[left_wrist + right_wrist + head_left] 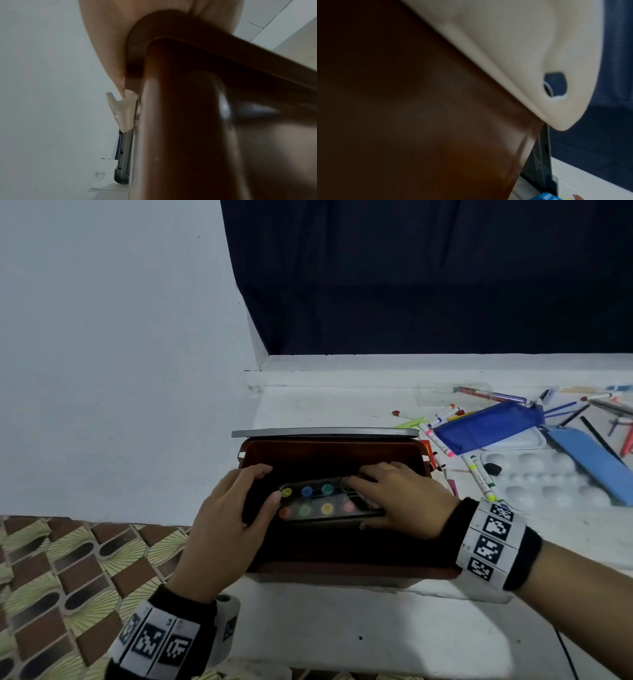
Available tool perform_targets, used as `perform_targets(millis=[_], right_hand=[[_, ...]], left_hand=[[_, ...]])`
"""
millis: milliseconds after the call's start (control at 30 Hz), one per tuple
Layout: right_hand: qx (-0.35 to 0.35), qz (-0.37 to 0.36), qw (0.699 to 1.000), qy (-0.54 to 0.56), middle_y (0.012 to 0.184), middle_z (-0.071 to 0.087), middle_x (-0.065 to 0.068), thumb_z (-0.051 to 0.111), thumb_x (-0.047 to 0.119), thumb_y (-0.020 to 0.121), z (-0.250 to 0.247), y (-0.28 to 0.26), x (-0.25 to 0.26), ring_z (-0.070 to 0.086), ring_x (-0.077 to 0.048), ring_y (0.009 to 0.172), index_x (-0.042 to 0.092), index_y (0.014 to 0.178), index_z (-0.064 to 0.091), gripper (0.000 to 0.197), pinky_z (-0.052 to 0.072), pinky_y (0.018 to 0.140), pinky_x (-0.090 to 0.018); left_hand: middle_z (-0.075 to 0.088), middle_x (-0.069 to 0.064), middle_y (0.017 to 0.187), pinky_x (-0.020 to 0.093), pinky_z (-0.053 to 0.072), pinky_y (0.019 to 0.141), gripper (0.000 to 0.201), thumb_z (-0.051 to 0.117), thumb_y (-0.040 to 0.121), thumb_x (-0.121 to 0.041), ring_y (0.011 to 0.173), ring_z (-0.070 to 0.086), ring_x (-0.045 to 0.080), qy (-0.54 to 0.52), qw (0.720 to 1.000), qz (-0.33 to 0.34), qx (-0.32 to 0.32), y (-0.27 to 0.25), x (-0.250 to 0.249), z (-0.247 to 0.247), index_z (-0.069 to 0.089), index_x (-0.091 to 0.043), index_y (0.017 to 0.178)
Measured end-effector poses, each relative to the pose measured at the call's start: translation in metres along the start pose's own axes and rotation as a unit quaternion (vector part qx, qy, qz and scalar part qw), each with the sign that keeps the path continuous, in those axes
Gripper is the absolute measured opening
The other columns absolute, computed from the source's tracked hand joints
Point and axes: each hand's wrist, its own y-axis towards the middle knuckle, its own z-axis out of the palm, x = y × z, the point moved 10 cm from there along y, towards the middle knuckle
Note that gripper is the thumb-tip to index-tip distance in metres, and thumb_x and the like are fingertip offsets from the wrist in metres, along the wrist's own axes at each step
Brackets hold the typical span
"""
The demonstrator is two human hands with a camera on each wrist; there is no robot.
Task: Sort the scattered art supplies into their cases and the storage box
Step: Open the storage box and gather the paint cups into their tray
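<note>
White ledge (342, 628), dark curtain (428, 275).

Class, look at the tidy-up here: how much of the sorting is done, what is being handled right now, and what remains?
Done: little that shows; the brown plastic storage box is open. In hand: the left hand and right hand hold the clear paint case with coloured pans in the box. Left: the loose markers, blue fabric pouch and white paint palette lie on the white table.
</note>
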Motion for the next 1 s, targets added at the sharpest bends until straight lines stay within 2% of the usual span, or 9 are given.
perform_targets(millis=[100,200,300,400,500,733,833,900,1000], right_hand=[[0.025,0.0,1.0,-0.012,0.137,0.041,-0.008,0.059,0.057,0.088,0.004,0.001,0.002,0.042,-0.028,0.126,0.033,0.144,0.028,0.069,0.037,0.108,-0.044],[0.056,-0.003,0.998,-0.012,0.132,0.041,-0.006,0.057,0.048,0.092,0.01,0.0,0.003,0.047,-0.026,0.118,0.035,0.146,0.024,0.065,0.051,0.082,-0.039],[0.054,-0.009,0.998,-0.026,0.129,0.043,-0.005,0.055,0.039,0.096,0.01,-0.001,0.004,0.049,-0.023,0.115,0.033,0.147,0.023,0.06,0.045,0.07,-0.033],[0.026,-0.019,0.999,-0.016,0.127,0.046,-0.003,0.054,0.044,0.095,0.003,-0.002,0.006,0.052,-0.023,0.113,0.032,0.144,0.028,0.057,0.049,0.072,-0.034],[-0.044,-0.023,0.998,0.034,0.118,0.053,0.0,0.053,0.049,0.094,-0.012,-0.003,0.007,0.057,-0.022,0.104,0.028,0.137,0.042,0.049,0.053,0.076,-0.038],[-0.246,-0.029,0.935,0.255,0.099,0.064,0.003,0.062,0.023,0.093,-0.063,-0.034,-0.014,0.058,-0.012,0.095,0.019,0.113,0.065,0.02,0.049,0.084,-0.033],[-0.303,-0.028,0.91,0.282,0.094,0.064,0.004,0.064,0.016,0.092,-0.081,-0.064,-0.029,0.059,-0.011,0.092,0.017,0.108,0.068,0.016,0.048,0.082,-0.031],[-0.326,-0.017,0.898,0.296,0.092,0.065,0.006,0.065,0.016,0.092,-0.087,-0.088,-0.043,0.06,-0.01,0.09,0.017,0.106,0.068,0.014,0.049,0.082,-0.03],[-0.337,-0.002,0.89,0.308,0.084,0.062,0.008,0.065,0.015,0.092,-0.087,-0.128,-0.07,0.058,-0.01,0.081,0.019,0.102,0.067,0.012,0.048,0.076,-0.031]], left_hand=[[0.055,-0.014,0.123,0.012,0.041,0.082,0.04,0.052,0.095,-0.046,0.106,0.054,0.003,0.009,1.0,0.008,0.012,-0.001,-0.003,0.003,0.052,-0.029,0.131],[0.055,-0.013,0.123,0.008,0.039,0.078,0.039,0.052,0.096,-0.045,0.104,0.055,0.003,0.024,0.999,0.012,0.021,-0.001,-0.004,0.005,0.051,-0.029,0.131],[0.054,-0.014,0.125,0.014,0.043,0.078,0.038,0.052,0.097,-0.046,0.105,0.055,0.004,0.034,0.999,0.011,0.028,-0.002,-0.004,0.006,0.05,-0.031,0.132],[0.053,-0.014,0.129,0.022,0.048,0.081,0.039,0.051,0.097,-0.048,0.109,0.054,0.006,0.038,0.999,0.008,0.035,-0.002,-0.004,0.007,0.048,-0.033,0.134],[0.051,-0.015,0.13,0.027,0.052,0.085,0.041,0.05,0.098,-0.049,0.113,0.054,0.008,0.041,0.998,0.009,0.042,-0.002,-0.006,0.007,0.047,-0.033,0.136],[0.048,-0.019,0.13,0.033,0.052,0.09,0.05,0.05,0.095,-0.05,0.116,0.051,0.007,0.039,0.997,0.034,0.057,0.001,-0.031,0.005,0.04,-0.037,0.142],[0.054,-0.019,0.122,0.018,0.047,0.085,0.049,0.053,0.093,-0.044,0.107,0.054,0.0,0.012,0.998,0.047,0.033,0.002,-0.06,0.003,0.046,-0.035,0.14],[0.059,-0.013,0.106,0.007,0.042,0.076,0.04,0.058,0.092,-0.035,0.094,0.058,0.002,-0.019,0.998,0.064,0.009,0.001,-0.089,0.006,0.053,-0.03,0.131],[0.059,-0.006,0.082,0.007,0.04,0.064,0.021,0.063,0.091,-0.025,0.076,0.059,0.007,-0.059,0.995,0.076,-0.015,-0.003,-0.134,0.02,0.057,-0.027,0.111]])
